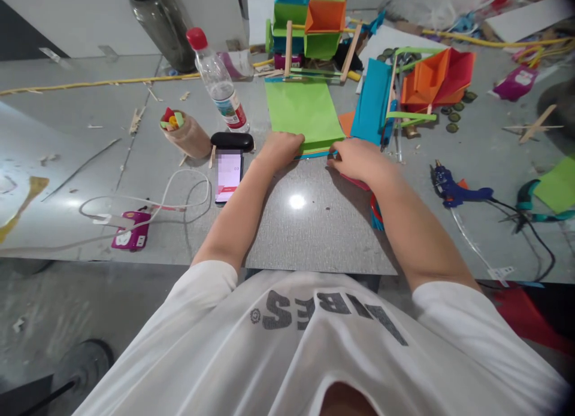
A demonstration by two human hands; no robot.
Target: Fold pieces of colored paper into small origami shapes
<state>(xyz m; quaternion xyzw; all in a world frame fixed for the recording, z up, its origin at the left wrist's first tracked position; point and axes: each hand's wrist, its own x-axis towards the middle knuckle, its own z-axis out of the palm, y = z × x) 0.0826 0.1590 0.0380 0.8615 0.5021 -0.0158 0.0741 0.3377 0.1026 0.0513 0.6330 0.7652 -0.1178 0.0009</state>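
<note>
A sheet of light green paper (pixel 305 108) lies flat on the grey table, with a crease or folded strip along its near edge. Blue and orange edges show beneath that strip. My left hand (pixel 283 149) has curled fingers gripping the paper's near left corner. At the near right corner, the bent fingers of my right hand (pixel 354 158) pinch the edge. Part of a red piece shows under my right hand, mostly hidden. Just beyond that hand lies a folded blue paper piece (pixel 371 105), with a bit of orange paper beside it.
Behind stands a paper wheel on wooden sticks (pixel 326 24); an orange-red paper model (pixel 438 81) sits right. A glue gun (pixel 458 188) and pliers (pixel 525 203) lie farther right. Left are a bottle (pixel 222 87), phone (pixel 229 173), black case (pixel 232 140), cup (pixel 191 137) and purple power adapter (pixel 131 230).
</note>
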